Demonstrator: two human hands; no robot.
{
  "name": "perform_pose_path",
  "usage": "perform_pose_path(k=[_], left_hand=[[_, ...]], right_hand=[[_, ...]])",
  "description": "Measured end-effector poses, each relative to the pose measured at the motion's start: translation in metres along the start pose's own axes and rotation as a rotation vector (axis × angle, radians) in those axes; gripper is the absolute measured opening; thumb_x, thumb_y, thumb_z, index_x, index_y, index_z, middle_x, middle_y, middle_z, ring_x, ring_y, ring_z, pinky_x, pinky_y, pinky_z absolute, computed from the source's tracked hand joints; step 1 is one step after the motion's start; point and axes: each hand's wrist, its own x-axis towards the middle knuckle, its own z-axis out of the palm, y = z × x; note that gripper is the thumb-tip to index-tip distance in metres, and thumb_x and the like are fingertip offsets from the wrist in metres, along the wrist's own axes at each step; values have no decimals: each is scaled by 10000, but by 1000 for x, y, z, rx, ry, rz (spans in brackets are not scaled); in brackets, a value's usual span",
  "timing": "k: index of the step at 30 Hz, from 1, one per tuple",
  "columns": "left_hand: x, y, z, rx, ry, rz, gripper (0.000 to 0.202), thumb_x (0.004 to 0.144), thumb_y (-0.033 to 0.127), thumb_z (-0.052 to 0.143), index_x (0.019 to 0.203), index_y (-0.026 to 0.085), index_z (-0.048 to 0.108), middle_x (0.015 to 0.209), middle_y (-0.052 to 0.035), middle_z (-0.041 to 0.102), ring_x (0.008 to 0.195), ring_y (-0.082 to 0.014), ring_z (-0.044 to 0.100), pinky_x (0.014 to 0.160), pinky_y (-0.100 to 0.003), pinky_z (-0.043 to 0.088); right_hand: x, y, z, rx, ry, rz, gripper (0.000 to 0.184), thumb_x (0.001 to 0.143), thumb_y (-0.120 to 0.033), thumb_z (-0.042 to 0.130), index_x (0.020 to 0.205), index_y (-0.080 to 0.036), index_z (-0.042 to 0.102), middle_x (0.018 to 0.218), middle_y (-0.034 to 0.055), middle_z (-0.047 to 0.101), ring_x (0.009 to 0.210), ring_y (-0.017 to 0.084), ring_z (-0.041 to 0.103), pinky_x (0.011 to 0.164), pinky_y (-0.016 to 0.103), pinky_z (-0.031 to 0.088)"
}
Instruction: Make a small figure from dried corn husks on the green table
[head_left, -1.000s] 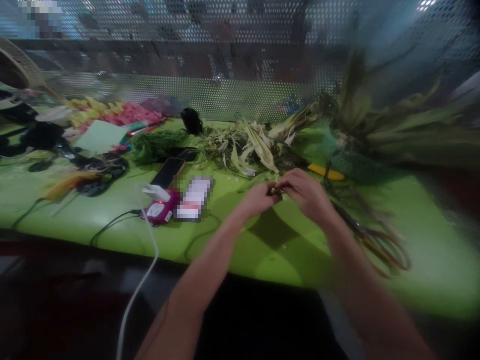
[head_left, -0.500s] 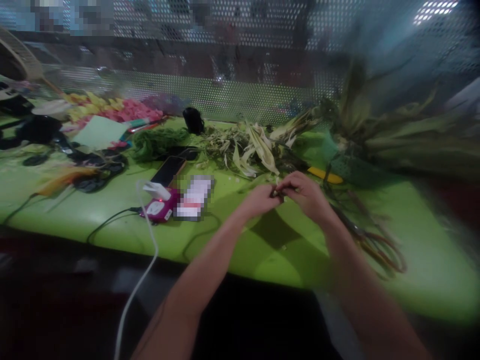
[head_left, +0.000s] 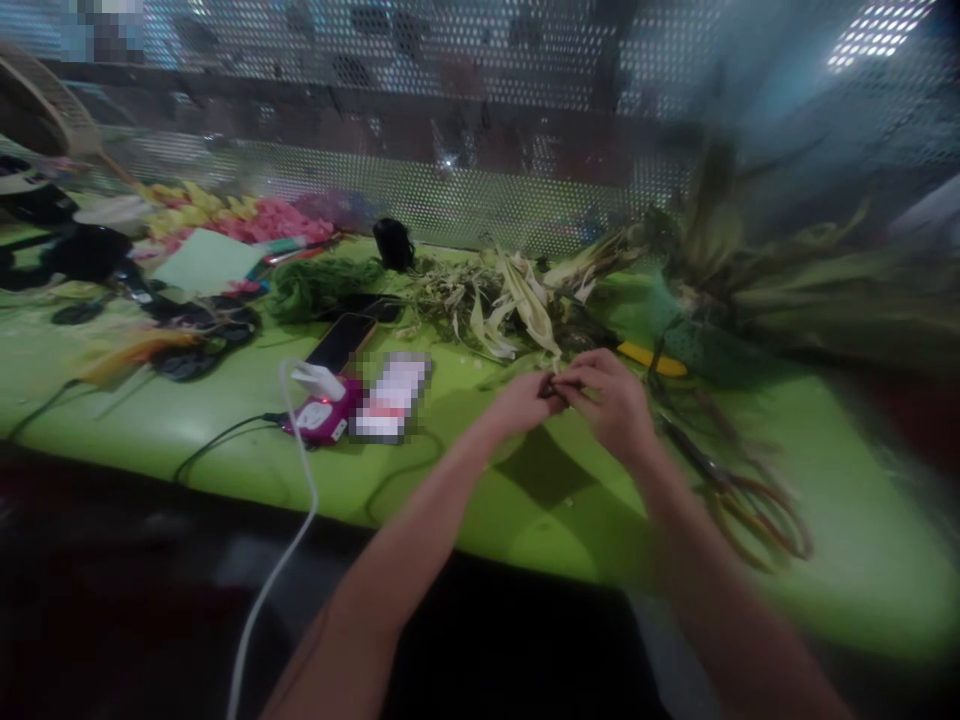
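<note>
My left hand (head_left: 525,400) and my right hand (head_left: 609,398) meet over the green table, both closed with fingertips together. A small dark bit shows between them, too small and blurred to name. Just beyond the fingers lies a heap of pale, dry-looking leaves (head_left: 525,300). Right of my right hand rests a pair of scissors (head_left: 724,482) with orange-brown handles. A yellow-handled tool (head_left: 651,358) lies behind it.
Left of my hands are a lit phone (head_left: 394,395), a dark phone (head_left: 341,342) and a magenta power box (head_left: 326,415) with a white cable (head_left: 300,520). Green fibre (head_left: 315,285), pink and yellow petals (head_left: 285,218) and a long-leaved bundle (head_left: 705,290) sit farther back.
My right hand has turned slightly and its fingers have shifted against the left fingertips. The whole view has moved a little; things on the table stay in place.
</note>
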Motion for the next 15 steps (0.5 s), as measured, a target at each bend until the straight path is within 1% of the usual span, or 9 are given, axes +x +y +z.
perform_pose_path(k=[4, 7, 11, 13, 15], left_hand=[[0, -5, 1, -84, 16, -5, 149, 755, 249, 560, 834, 131, 606, 737, -17, 587, 691, -132, 519, 665, -260, 425], [0, -8, 2, -109, 16, -5, 186, 753, 253, 582, 884, 127, 624, 819, -40, 633, 759, -152, 555, 733, -284, 456], [1, -11, 2, -55, 6, 50, 181, 760, 259, 591, 870, 126, 645, 876, -60, 662, 835, -184, 579, 812, -320, 465], [2, -11, 2, -53, 1, 49, 197, 769, 276, 589, 883, 125, 645, 867, -61, 662, 827, -189, 584, 811, -328, 471], [2, -11, 2, -78, -10, 32, 215, 777, 296, 587, 893, 121, 635, 840, -56, 652, 801, -183, 582, 780, -319, 476]], right_hand=[[0, -2, -3, 9, -8, -25, 229, 858, -133, 573, 990, -247, 721, 971, 50, 669, 896, 182, 638, 782, 315, 520], [-2, -4, -3, 0, -30, -62, 245, 858, -119, 556, 976, -258, 720, 944, 38, 709, 876, 188, 653, 787, 327, 521], [-5, -3, -1, -89, -71, -136, 263, 854, -110, 551, 970, -273, 721, 951, 43, 717, 883, 209, 650, 795, 354, 512], [-6, -3, 0, -106, -71, -118, 263, 855, -113, 546, 974, -270, 719, 970, 52, 703, 890, 210, 645, 790, 351, 511], [-4, -4, -1, -89, -65, -79, 254, 857, -113, 538, 963, -257, 717, 982, 60, 683, 892, 201, 640, 777, 333, 510]])
